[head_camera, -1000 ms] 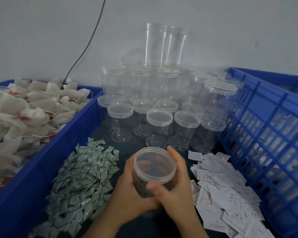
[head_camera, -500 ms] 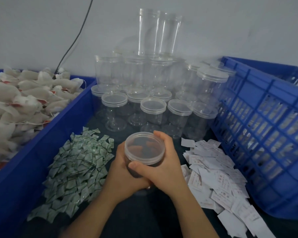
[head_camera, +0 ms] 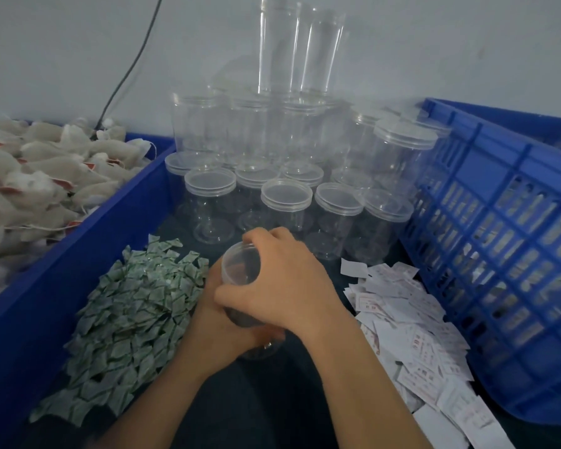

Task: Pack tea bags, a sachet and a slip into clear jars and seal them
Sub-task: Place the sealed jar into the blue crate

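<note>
Both hands hold one clear lidded jar (head_camera: 240, 265) over the dark table. My left hand (head_camera: 221, 322) grips the jar's body from the left and below. My right hand (head_camera: 284, 277) lies over its lid, fingers curled round the rim. Dark contents show in the jar's lower part. A heap of green-and-white sachets (head_camera: 123, 315) lies to the left of the hands. White printed slips (head_camera: 412, 332) are strewn to the right. Tea bags (head_camera: 36, 183) fill the blue bin (head_camera: 88, 254) at far left.
Several empty clear jars with lids (head_camera: 285, 196) stand stacked against the wall behind my hands, with tall ones on top. A blue slatted crate (head_camera: 499, 254) stands at the right. A black cable (head_camera: 127, 69) runs down the wall.
My right hand has moved from the jar's side up over the lid and now covers most of it. The jar stays in my left hand.
</note>
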Demonstrator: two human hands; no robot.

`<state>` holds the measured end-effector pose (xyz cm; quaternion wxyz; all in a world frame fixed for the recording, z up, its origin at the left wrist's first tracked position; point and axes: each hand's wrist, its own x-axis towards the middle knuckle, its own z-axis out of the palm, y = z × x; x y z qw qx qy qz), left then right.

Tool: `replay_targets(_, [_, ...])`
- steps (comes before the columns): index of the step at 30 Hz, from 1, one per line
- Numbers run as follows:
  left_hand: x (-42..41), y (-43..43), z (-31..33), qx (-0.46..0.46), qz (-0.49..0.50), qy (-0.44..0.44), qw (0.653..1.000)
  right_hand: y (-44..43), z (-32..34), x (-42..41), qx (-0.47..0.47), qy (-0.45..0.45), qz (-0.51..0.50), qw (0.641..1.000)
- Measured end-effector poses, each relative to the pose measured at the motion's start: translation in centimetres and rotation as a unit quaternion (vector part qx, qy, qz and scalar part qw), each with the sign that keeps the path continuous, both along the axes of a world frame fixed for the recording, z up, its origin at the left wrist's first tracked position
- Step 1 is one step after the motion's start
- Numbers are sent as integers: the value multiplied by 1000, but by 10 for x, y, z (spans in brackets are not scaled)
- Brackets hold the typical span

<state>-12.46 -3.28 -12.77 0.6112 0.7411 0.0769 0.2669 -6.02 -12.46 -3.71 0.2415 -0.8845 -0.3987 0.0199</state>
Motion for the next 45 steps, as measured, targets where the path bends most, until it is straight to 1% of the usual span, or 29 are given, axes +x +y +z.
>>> replay_targets(2, [3, -2, -3, 15, -13, 23, 1000, -1, -1, 2, -18, -22, -4, 1000])
replay_targets(4, [7, -3, -6, 17, -12, 42, 999, 2, -4, 2, -9, -49, -22, 999])
replay_targets(7, [6, 1, -5, 11, -15, 34, 999, 9, -11, -2, 17, -77, -36, 996])
replay_targets(11, [0, 3, 5, 30, 24, 3, 999, 7, -14, 7, 77, -49, -19, 996])
replay_targets(15, [2, 4, 4, 47, 24, 0, 999, 3, -14, 13, 74, -48, 1, 996])
replay_targets(21, [3, 10, 3, 68, 15, 5, 998, -6, -12, 21, 91, -23, 54, 994])
replay_targets(25, [-1, 17, 2, 37, -47, 21, 998, -12, -10, 23, 113, 0, 119, 987])
replay_targets(29, [-7, 17, -5, 6, -87, 35, 996, -13, -7, 22, 85, 3, 151, 985])
replay_targets(31, [-6, 15, -5, 3, -77, 33, 996, -12, -5, 23, 69, 14, 140, 988])
replay_targets(35, [-3, 13, -7, -13, -43, 20, 999, -10, -3, 21, 58, 16, 78, 995])
replay_targets(38, [-2, 10, -8, 2, -38, 11, 999, -11, -1, 19, 71, 25, 106, 992])
replay_targets(40, [-3, 9, -6, -4, -41, 10, 999, -12, 0, 18, 76, 36, 125, 989])
replay_targets(45, [-4, 10, -5, 21, -38, 14, 999, -7, 1, 12, 36, -13, 77, 996])
